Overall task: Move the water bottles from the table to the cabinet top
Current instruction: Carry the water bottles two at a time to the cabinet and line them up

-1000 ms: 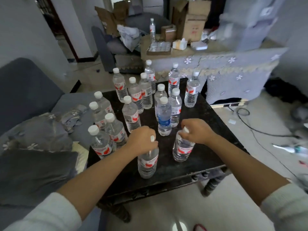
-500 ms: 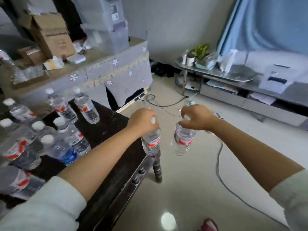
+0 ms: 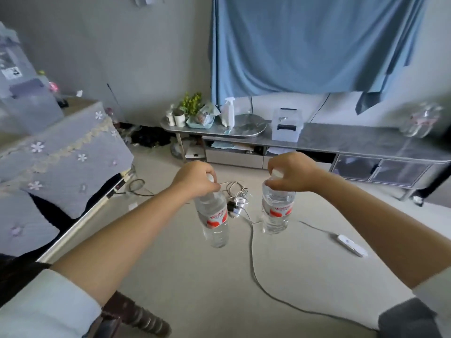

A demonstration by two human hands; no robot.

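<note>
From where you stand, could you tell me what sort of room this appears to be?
Most likely a living room in a home. A long, low grey cabinet runs along the wall under a blue curtain, with a potted plant and a spray bottle on it, and power cords trail across the floor.

Two bottles hang side by side over the floor (image 3: 195,276), left bottle (image 3: 214,215) at eleven o'clock, right bottle (image 3: 277,207) at one; the cabinet (image 3: 366,140) stands behind at twelve.
</note>
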